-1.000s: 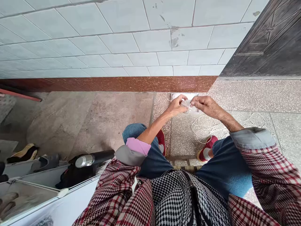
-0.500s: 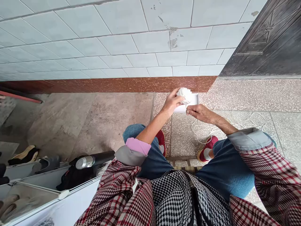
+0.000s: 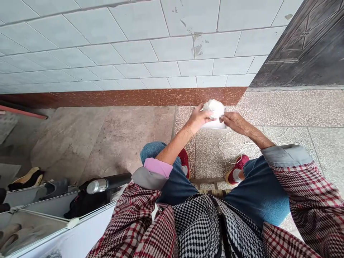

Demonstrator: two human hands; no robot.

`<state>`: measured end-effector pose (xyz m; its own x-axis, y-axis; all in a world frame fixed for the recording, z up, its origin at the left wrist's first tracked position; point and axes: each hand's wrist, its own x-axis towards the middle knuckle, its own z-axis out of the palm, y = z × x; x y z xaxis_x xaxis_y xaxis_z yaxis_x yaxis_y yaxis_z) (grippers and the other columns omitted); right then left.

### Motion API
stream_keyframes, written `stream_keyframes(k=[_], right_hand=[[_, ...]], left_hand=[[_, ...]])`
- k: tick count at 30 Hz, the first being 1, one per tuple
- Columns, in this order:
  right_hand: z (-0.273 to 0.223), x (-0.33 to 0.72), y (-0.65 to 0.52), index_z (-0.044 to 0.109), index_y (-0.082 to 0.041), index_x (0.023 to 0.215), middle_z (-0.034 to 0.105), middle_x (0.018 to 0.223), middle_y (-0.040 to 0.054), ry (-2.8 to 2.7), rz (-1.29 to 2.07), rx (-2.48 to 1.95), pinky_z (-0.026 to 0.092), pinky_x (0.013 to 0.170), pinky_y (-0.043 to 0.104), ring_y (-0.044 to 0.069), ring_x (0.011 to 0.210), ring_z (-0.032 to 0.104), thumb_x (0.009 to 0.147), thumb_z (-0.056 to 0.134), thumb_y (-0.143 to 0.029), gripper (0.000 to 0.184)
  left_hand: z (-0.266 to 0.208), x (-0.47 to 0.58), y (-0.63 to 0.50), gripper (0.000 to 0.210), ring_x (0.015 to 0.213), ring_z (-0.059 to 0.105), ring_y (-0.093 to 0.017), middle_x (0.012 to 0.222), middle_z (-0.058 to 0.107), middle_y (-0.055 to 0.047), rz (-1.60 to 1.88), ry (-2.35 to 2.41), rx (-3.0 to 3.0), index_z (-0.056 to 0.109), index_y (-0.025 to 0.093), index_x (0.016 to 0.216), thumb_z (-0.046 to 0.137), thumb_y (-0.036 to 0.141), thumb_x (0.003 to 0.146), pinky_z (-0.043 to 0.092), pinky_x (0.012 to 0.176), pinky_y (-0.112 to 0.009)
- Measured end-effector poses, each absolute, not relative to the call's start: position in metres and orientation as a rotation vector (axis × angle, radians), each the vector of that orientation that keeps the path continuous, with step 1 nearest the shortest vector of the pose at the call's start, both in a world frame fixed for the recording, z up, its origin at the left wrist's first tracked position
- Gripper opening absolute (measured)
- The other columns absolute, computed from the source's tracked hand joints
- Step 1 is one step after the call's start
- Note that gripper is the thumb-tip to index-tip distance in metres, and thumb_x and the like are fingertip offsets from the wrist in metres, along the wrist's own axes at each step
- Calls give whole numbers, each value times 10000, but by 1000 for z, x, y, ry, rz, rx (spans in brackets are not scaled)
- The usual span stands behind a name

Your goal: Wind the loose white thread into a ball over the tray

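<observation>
My left hand (image 3: 199,119) is closed around a ball of white cord (image 3: 214,108), blurred at its edges by motion. Close against the ball's lower right side is my right hand (image 3: 235,122), its thumb and fingers pinched together on a strand of cord too thin to make out clearly. Beneath both hands lies a shallow white box (image 3: 214,125), largely covered by them and the ball. Loose loops of white cord (image 3: 228,147) spread over the floor below and right of my right hand.
A tiled wall (image 3: 172,50) with a brown base strip rises ahead, and a dark door (image 3: 309,53) stands at the right. My red shoes (image 3: 242,162) are near the loops. At the lower left are a shoe rack (image 3: 91,215) and a dark flask (image 3: 107,182).
My right hand has moved right and slightly up, from below the ball to its right side. The ball has shifted a little to the right in my left hand.
</observation>
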<state>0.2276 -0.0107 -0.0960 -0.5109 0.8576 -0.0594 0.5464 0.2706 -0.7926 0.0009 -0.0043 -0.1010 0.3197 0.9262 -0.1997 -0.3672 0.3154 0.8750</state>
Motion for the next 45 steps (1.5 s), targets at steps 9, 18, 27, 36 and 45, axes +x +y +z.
stream_keyframes(k=[9,18,27,36,45], right_hand=[[-57,234,-15,694,-215,990,492,727,-19,-2039,1163,-1081,344,651,317,157,680,424,1132,560,-673,498],[-97,226,-17,638,-219,865,514,686,-13,-2205,1296,-1188,366,674,333,163,659,454,1108,544,-545,418],[-68,244,-2,690,-215,937,519,724,-16,-2066,1059,-1152,344,674,334,155,675,431,1114,577,-589,428],[-92,224,-18,663,-216,904,516,671,-15,-2252,1288,-1167,366,691,332,167,667,465,1118,566,-457,337],[-78,245,1,663,-214,888,551,731,5,-2159,1061,-1162,359,727,353,172,708,459,1109,583,-514,382]], left_hand=[[-112,-3,-6,585,813,576,-148,913,633,30,848,1176,1223,569,235,962,935,261,507,464,692,-294],[-98,0,-3,608,1149,677,-294,1193,704,-80,1017,767,875,625,282,1179,781,377,599,605,908,-432],[-113,6,-18,598,881,581,-174,970,639,8,820,1034,1321,563,243,1018,911,275,532,467,770,-324],[-104,1,-8,600,1189,696,-297,1246,727,-79,1066,864,893,632,292,1192,910,403,672,618,908,-427],[-112,6,-20,513,862,575,-180,1042,685,-6,735,967,1501,672,242,1075,810,203,582,470,796,-333]])
